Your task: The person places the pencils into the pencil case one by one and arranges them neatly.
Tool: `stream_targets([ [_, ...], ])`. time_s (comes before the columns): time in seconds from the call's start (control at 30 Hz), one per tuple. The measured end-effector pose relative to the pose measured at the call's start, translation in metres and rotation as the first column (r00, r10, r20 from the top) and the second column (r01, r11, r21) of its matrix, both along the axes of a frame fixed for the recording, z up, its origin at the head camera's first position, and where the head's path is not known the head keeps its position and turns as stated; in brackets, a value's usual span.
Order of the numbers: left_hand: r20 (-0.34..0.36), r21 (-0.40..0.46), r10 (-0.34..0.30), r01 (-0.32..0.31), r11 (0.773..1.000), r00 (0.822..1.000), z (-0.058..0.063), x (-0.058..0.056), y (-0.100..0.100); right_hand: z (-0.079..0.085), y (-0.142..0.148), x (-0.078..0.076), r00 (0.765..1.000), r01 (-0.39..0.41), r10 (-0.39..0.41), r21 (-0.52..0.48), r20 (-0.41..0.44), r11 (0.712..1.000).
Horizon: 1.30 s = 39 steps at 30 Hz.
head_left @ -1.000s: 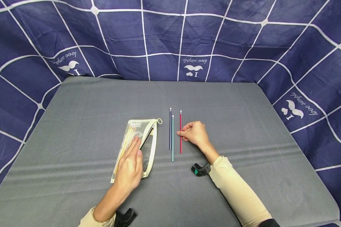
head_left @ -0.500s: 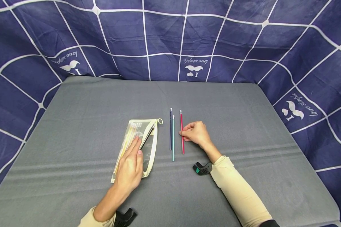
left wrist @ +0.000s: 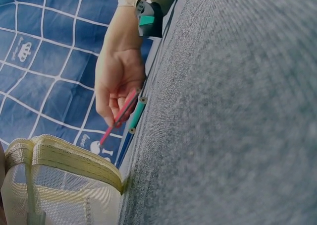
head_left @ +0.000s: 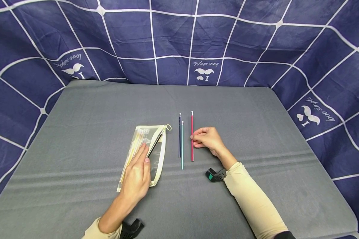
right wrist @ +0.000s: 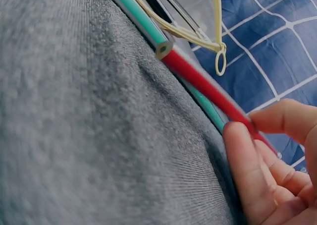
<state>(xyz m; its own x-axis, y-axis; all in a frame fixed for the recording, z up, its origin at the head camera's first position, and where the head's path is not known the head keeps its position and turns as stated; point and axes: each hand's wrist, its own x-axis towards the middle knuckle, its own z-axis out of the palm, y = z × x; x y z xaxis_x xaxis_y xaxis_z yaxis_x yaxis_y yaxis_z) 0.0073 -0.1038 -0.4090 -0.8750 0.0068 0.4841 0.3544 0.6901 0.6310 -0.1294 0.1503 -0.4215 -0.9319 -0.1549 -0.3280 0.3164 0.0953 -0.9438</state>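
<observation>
Between thumb and fingers, my right hand (head_left: pixel 208 139) pinches a red pencil (head_left: pixel 192 121) near its middle. In the left wrist view the red pencil (left wrist: pixel 119 117) slants, one end raised above the cloth. Just left of it a teal pencil (head_left: pixel 182 149) and a dark blue pencil (head_left: pixel 179 132) lie side by side. My left hand (head_left: pixel 136 176) rests with straight fingers on a clear, cream-edged zip pencil case (head_left: pixel 161 159), hiding part of it. The case's zip gapes along the right side. Inside are several pale yellow pencils (head_left: pixel 136 141) and a black pencil (head_left: pixel 154 145).
A grey cloth covers the table (head_left: pixel 242 116). Behind and beside it hangs a dark blue curtain (head_left: pixel 173 36) with white grid lines. A ring pull (head_left: pixel 168 127) sticks out from the case's top right corner.
My right hand has shifted slightly right with the red pencil, away from the other two pencils. The red pencil's top end now sits farther up the view. My left hand stays put.
</observation>
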Motion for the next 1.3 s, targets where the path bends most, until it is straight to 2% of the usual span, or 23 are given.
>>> stream_targets([
  [0.3,-0.001,0.009,-0.002,0.002,1.0,1.0,0.0,-0.001,0.001,0.002,-0.004,0.004,1.0,-0.003,0.006,-0.132,0.026,0.991],
  [0.77,-0.008,0.005,0.001,-0.001,1.0,1.0,0.0,-0.001,0.0,0.004,-0.025,0.013,0.995,-0.07,0.084,-0.232,0.05,0.97],
  [1.0,-0.008,0.007,0.003,-0.003,1.0,1.0,0.0,-0.001,0.0,0.005,-0.041,0.019,0.989,-0.12,0.138,-0.25,0.056,0.961],
  [1.3,0.005,0.003,0.002,-0.002,1.0,1.0,0.0,-0.001,0.0,0.007,-0.061,0.026,0.985,-0.14,0.163,-0.285,0.056,0.948],
])
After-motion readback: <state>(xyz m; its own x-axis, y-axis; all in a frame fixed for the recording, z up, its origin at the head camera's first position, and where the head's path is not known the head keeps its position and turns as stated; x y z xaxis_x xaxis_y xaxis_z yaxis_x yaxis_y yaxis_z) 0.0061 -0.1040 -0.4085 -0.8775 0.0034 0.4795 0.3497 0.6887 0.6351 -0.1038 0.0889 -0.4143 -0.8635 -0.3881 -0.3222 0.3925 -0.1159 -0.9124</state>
